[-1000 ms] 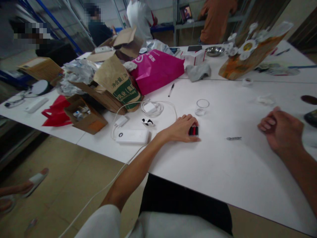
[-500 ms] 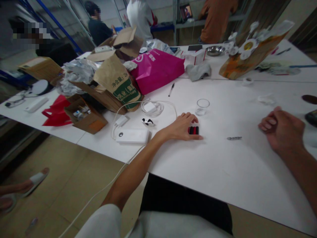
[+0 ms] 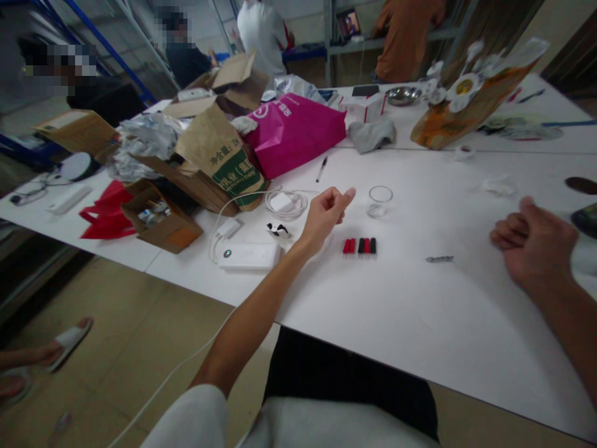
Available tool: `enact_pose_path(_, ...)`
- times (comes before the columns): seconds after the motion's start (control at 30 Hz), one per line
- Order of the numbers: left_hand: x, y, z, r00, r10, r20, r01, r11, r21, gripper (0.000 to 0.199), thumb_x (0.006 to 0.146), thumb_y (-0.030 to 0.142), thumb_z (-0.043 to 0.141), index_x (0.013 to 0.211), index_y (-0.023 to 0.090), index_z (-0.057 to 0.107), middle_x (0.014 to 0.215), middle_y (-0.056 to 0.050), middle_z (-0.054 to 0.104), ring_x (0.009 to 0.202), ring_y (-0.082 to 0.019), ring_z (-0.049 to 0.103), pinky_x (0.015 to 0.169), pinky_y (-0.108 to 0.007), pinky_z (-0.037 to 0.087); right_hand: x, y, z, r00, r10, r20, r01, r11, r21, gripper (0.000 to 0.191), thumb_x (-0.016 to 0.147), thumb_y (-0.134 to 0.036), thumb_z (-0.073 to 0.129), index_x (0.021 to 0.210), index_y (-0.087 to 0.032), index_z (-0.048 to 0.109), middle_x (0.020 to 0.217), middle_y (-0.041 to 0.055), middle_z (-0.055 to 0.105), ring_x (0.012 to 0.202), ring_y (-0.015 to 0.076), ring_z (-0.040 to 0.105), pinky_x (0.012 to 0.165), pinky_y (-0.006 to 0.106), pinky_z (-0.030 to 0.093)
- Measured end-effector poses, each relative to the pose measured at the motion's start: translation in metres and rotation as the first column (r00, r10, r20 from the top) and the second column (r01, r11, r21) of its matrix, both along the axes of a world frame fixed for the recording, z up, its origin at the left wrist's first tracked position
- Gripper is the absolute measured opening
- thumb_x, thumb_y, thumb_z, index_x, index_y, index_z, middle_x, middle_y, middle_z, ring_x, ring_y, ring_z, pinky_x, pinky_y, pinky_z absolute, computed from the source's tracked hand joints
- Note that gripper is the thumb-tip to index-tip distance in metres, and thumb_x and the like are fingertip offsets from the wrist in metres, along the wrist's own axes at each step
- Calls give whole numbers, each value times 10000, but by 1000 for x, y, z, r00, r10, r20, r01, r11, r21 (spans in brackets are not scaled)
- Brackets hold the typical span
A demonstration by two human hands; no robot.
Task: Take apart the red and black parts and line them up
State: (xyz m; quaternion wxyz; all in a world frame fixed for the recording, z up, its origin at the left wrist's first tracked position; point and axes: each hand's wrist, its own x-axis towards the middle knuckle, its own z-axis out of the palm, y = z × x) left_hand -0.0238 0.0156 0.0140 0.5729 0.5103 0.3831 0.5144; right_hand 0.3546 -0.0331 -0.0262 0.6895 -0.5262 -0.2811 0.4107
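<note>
A short row of small red and black capped tubes (image 3: 367, 246) lies on the white table, with pale or clear lower ends. Two red ones form a pair on the left; a black, a red and a black one sit together on the right. Up and left of the row, my left hand (image 3: 325, 213) is raised with curled fingers and a protruding thumb; nothing shows in it. My right hand (image 3: 536, 246), at the right side, has its fingers folded and thumb up, holding nothing visible. A drill-bit-like twisted piece (image 3: 439, 259) lies between the tubes and my right hand.
Behind the tubes stands a clear cup (image 3: 380, 202). A white power bank (image 3: 250, 256), coiled cable (image 3: 286, 204) and black pen (image 3: 321, 169) lie leftward. Farther back are a magenta bag (image 3: 298, 134), a paper sack (image 3: 224, 155) and cardboard boxes (image 3: 163, 218). Several people are beyond the table.
My left hand has let go of the tubes, lifted away up and to the left, and curled its fingers. The whole row now shows. My right hand has barely moved.
</note>
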Motion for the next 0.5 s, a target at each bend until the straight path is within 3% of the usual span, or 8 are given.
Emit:
enact_pose_path(0.17,-6,3,2,983,33,178,-13,994,-113,835,770,565,954,731,242,184,661,100,145,532,-58,147,493,-248,156,6,-2,-9,998,6,60,-10,998,67,749,698,-192,1018,567,-208,281,482,-105,260,396,32,240,363,236,206)
enact_pose_path(0.33,-12,8,3,948,43,315,7,988,-156,789,792,338,948,724,243,168,647,107,135,504,-47,117,465,-253,131,7,-1,-13,998,9,69,-13,998,60,716,671,-84,968,555,-202,272,468,-103,281,384,29,258,359,243,206)
enact_pose_path(0.5,-13,9,3,945,82,318,-7,973,-230,709,834,268,904,714,245,205,642,108,144,489,-51,136,456,-255,152,5,-1,-13,997,3,74,-8,998,67,701,673,-59,953,541,-203,280,463,-107,275,377,25,252,359,239,208)
